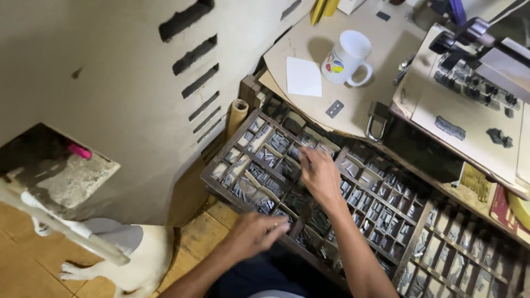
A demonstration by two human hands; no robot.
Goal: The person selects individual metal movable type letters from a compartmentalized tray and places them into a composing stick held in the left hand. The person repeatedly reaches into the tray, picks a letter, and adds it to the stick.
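Observation:
A dark wooden type case [220,185] with many small compartments of grey metal type pieces [381,212] lies tilted in front of me. My right hand [319,175] reaches into the upper middle compartments, its fingertips pinched on a small metal type piece near the back rows. My left hand [255,232] rests over the case's near edge with fingers curled; whether anything lies inside it is hidden.
A white mug [348,58], a white paper square [303,76] and a small metal plate [334,108] lie on a tan board [381,41] behind the case. Printing gear [475,83] sits at the right. A white dog [141,259] lies on the wooden floor at the lower left.

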